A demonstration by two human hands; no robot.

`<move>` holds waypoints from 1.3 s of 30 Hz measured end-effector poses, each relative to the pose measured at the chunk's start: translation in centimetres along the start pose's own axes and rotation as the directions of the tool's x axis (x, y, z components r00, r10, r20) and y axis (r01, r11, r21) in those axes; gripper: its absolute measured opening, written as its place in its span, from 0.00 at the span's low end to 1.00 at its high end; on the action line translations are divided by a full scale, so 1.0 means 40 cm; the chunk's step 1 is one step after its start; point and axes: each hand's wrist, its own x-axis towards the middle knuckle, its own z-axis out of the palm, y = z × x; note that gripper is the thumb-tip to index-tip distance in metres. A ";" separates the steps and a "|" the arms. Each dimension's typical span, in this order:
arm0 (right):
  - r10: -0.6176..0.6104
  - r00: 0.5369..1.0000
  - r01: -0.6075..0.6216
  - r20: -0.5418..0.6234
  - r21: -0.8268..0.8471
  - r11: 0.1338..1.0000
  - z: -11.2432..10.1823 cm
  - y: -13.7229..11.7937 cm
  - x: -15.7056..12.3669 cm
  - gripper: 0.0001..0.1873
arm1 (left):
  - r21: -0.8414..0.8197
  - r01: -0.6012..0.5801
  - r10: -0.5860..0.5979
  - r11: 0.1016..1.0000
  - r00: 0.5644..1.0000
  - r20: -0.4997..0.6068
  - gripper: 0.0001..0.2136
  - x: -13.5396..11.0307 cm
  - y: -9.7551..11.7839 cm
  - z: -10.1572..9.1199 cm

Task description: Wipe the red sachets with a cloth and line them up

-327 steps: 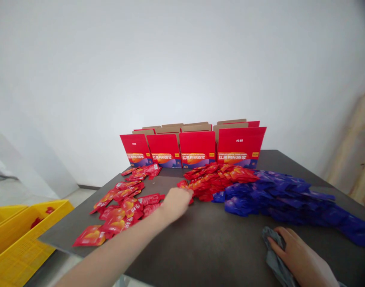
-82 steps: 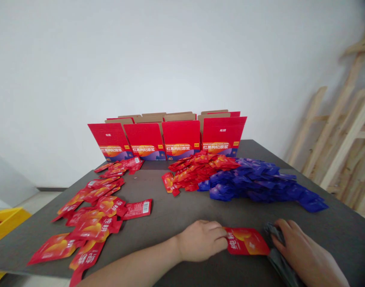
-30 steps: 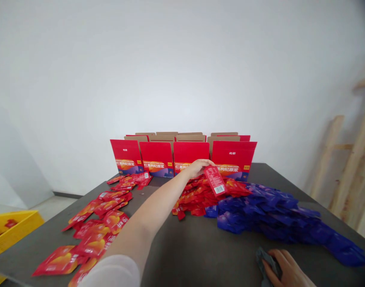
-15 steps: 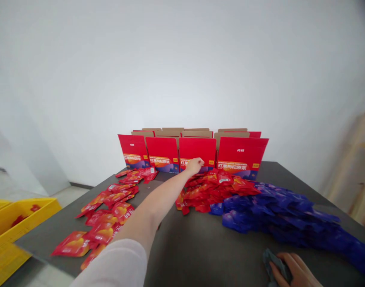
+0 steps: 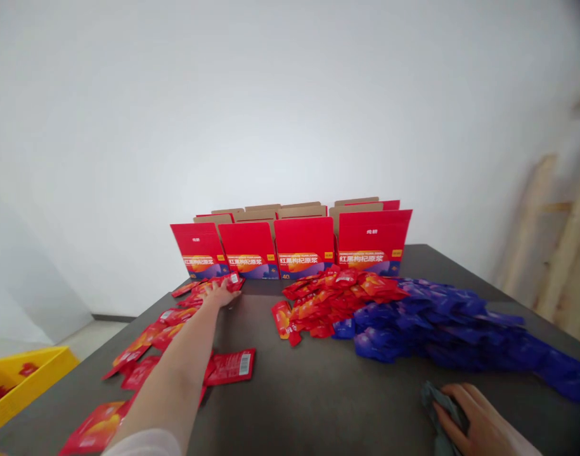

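Observation:
My left hand point(image 5: 218, 294) reaches to the far left of the table, fingers spread over the top of a strewn row of red pouches point(image 5: 173, 315). Whether it touches or grips one is hard to make out. By my left forearm lies a red pouch point(image 5: 231, 367), barcode side up. Low on the right, my right hand point(image 5: 475, 415) rests at the table with its fingers closed on a crumpled grey-green cloth point(image 5: 442, 405). A heap of red pouches point(image 5: 332, 304) sits at the centre, running into a long pile of blue pouches point(image 5: 437, 323).
Open red cartons point(image 5: 303, 240) stand in rows along the back of the dark table point(image 5: 318, 399), flaps raised, against a white wall. A yellow crate point(image 5: 37, 380) with red pouches is beyond the left edge. Wooden posts point(image 5: 532, 221) lean at the right.
My left hand has moved left from before the middle cartons to the scattered red pouches, and its fist has opened. My right hand stays with the cloth. The view has shifted slightly.

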 end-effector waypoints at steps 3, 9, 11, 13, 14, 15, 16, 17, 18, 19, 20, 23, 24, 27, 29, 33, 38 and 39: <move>0.046 0.999 -0.046 0.001 -0.029 0.999 -0.021 -0.044 -0.009 0.15 | 0.047 0.038 -0.038 0.998 0.999 0.009 0.38 0.026 0.017 0.010; 0.098 0.995 -0.095 0.028 -0.084 0.992 -0.030 -0.073 -0.013 0.14 | 0.135 -0.134 0.136 0.982 0.991 -0.004 0.28 -0.014 0.055 0.031; 0.098 0.994 -0.093 0.041 -0.093 0.991 -0.032 -0.076 -0.014 0.15 | 0.170 -0.223 0.226 0.960 0.974 0.002 0.26 -0.056 0.070 0.028; 0.097 0.994 -0.092 0.043 -0.099 0.991 -0.035 -0.080 -0.015 0.15 | 0.204 -0.312 0.316 0.928 0.949 0.013 0.24 -0.109 0.084 0.021; 0.093 0.995 -0.089 0.039 -0.100 0.991 -0.036 -0.082 -0.015 0.15 | 0.219 -0.354 0.358 0.909 0.933 0.020 0.23 -0.139 0.090 0.017; 0.085 0.996 -0.081 0.030 -0.100 0.992 -0.038 -0.083 -0.016 0.15 | 0.230 -0.391 0.396 0.891 0.918 0.028 0.22 -0.174 0.096 0.012; 0.075 0.997 -0.073 0.017 -0.101 0.992 -0.039 -0.084 -0.017 0.15 | 0.237 -0.424 0.428 0.874 0.903 0.039 0.21 -0.212 0.103 0.008; 0.065 0.998 -0.064 0.006 -0.100 0.993 -0.040 -0.085 -0.017 0.15 | 0.242 -0.460 0.462 0.854 0.885 0.053 0.20 -0.255 0.110 0.003; 0.056 0.998 -0.056 -0.004 -0.100 0.993 -0.041 -0.086 -0.017 0.15 | 0.246 -0.497 0.497 0.832 0.865 0.068 0.20 -0.303 0.118 0.000; 0.051 0.999 -0.052 -0.009 -0.101 0.994 -0.041 -0.087 -0.017 0.15 | 0.246 -0.535 0.532 0.808 0.843 0.083 0.19 -0.355 0.128 -0.003; 0.048 0.999 -0.049 -0.012 -0.104 0.993 -0.042 -0.087 -0.016 0.16 | 0.248 -0.584 0.579 0.773 0.809 0.100 0.19 -0.408 0.141 -0.005; 0.032 0.999 -0.033 -0.006 -0.112 0.993 -0.044 -0.086 -0.013 0.17 | 0.199 -0.681 0.677 0.705 0.730 0.098 0.17 -0.561 0.193 0.000; 0.027 1.000 -0.028 -0.006 -0.114 0.993 -0.045 -0.084 -0.012 0.17 | 0.163 -0.707 0.703 0.688 0.705 0.089 0.17 -0.602 0.213 0.003; 0.011 1.000 -0.012 -0.008 -0.110 0.994 -0.048 -0.074 -0.010 0.18 | 0.089 -0.737 0.737 0.670 0.675 0.043 0.17 -0.675 0.266 0.011; 0.003 1.000 -0.004 -0.011 -0.104 0.995 -0.051 -0.065 -0.009 0.19 | 0.055 -0.744 0.744 0.666 0.668 0.013 0.17 -0.689 0.290 0.013; -0.040 0.999 0.040 0.007 -0.083 0.996 -0.056 -0.071 -0.011 0.19 | 0.052 -0.753 0.754 0.656 0.652 -0.081 0.16 -0.688 0.316 0.022; -0.138 0.984 0.145 0.111 -0.061 0.988 -0.048 -0.134 -0.031 0.16 | 0.042 -0.850 0.846 0.526 0.517 -0.132 0.26 -0.666 0.338 0.051; -0.147 0.982 0.155 0.119 -0.061 0.986 -0.044 -0.142 -0.035 0.15 | 0.045 -0.860 0.858 0.508 0.500 -0.118 0.24 -0.656 0.337 0.053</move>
